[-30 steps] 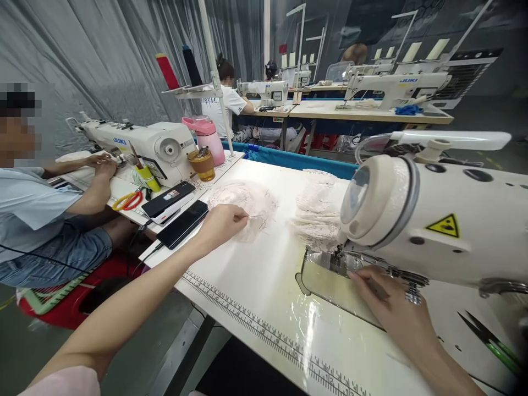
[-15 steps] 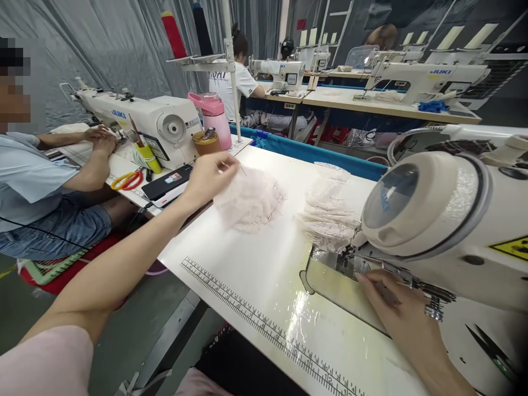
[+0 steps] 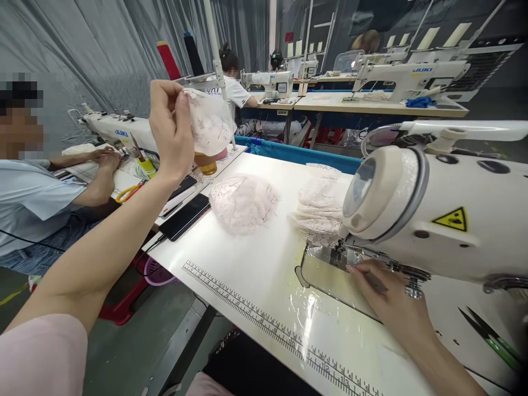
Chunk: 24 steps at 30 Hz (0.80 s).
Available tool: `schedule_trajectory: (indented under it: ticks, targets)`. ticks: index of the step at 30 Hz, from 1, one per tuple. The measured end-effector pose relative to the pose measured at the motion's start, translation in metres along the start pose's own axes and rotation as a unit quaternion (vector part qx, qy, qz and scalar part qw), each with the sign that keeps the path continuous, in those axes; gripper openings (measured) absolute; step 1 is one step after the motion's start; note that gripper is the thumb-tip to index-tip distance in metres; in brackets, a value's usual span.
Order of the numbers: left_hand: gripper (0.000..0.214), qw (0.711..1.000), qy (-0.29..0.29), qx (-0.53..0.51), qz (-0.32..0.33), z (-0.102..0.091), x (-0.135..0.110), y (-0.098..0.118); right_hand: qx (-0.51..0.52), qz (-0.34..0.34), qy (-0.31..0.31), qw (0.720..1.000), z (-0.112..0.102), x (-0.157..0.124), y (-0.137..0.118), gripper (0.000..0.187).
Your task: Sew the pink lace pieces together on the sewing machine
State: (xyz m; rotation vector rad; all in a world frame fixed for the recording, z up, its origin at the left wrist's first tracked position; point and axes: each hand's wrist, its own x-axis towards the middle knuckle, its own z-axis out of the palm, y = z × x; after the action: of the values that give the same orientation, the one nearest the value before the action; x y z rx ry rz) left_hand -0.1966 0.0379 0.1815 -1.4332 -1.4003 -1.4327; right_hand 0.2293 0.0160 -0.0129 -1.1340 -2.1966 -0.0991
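Note:
My left hand (image 3: 171,129) is raised above the left side of the table, thumb and fingers pinched on the top edge of a pale pink lace cup piece (image 3: 212,124). Below it, a pile of similar lace pieces (image 3: 243,203) lies on the white tabletop. More gathered lace pieces (image 3: 317,201) stretch back from the needle area of the sewing machine (image 3: 490,181). My right hand (image 3: 391,300) rests beside the presser foot, over the metal plate (image 3: 330,280). Its thumb and index finger are together at the tips; whatever they grip is too small to make out.
A black phone (image 3: 185,217) lies at the table's left edge. Green-handled thread snips (image 3: 490,335) are at the right. Ruler markings (image 3: 264,319) run along the front edge. At left, a co-worker (image 3: 37,187) sits at another sewing machine (image 3: 124,129).
My left hand has risen from the pile, lifting one lace piece up and to the left. My right hand stays by the presser foot. The view has shifted slightly, revealing the phone.

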Motion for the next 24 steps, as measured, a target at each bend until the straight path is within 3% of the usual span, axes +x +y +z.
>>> schedule_trajectory:
  ticks: [2, 3, 4, 6, 8, 11, 12, 13, 15, 18, 21, 24]
  targets:
    - [0.029, 0.998, -0.058, -0.012, 0.029, -0.013, -0.007, 0.022, 0.007, 0.009, -0.005, 1.0, 0.001, 0.0, 0.0, 0.032]
    - [0.026, 0.989, -0.143, -0.02, 0.041, -0.02, -0.014, 0.037, 0.02, 0.013, -0.008, 1.0, 0.0, 0.001, 0.0, 0.03]
    - [0.025, 0.963, -0.265, -0.027, 0.051, -0.028, -0.023, 0.053, 0.036, 0.019, -0.02, 0.999, 0.0, 0.001, -0.001, 0.029]
    - [0.023, 0.914, -0.394, -0.067, 0.066, -0.042, -0.044, 0.086, 0.06, 0.044, -0.032, 0.997, -0.002, 0.003, -0.004, 0.029]
    - [0.025, 0.845, -0.514, -0.145, -0.026, -0.047, -0.068, 0.115, 0.082, 0.078, -0.049, 0.992, -0.005, 0.004, -0.007, 0.03]
    - [0.029, 0.733, -0.618, -0.241, -0.155, -0.03, -0.105, 0.146, 0.1, 0.107, -0.064, 0.987, -0.007, 0.006, -0.01, 0.027]
    - [0.03, 0.701, -0.645, -0.26, -0.157, -0.02, -0.117, 0.152, 0.105, 0.112, -0.067, 0.986, -0.008, 0.007, -0.01, 0.026]
    - [0.03, 0.687, -0.662, -0.265, -0.139, -0.008, -0.129, 0.157, 0.109, 0.114, -0.06, 0.986, -0.008, 0.007, -0.01, 0.024]
    - [0.028, 0.712, -0.667, -0.214, -0.044, 0.014, -0.152, 0.164, 0.109, 0.113, -0.043, 0.987, -0.009, 0.007, -0.01, 0.02]
    - [0.023, 0.798, -0.572, -0.113, 0.152, 0.03, -0.18, 0.17, 0.083, 0.127, -0.049, 0.987, -0.009, 0.005, -0.009, 0.022]
    - [0.023, 0.807, -0.49, -0.125, 0.304, 0.027, -0.2, 0.177, 0.049, 0.115, -0.073, 0.989, -0.009, 0.001, -0.008, 0.029]
    - [0.029, 0.812, -0.455, -0.114, 0.347, 0.022, -0.213, 0.182, 0.014, 0.039, -0.082, 0.996, -0.008, -0.002, -0.009, 0.032]
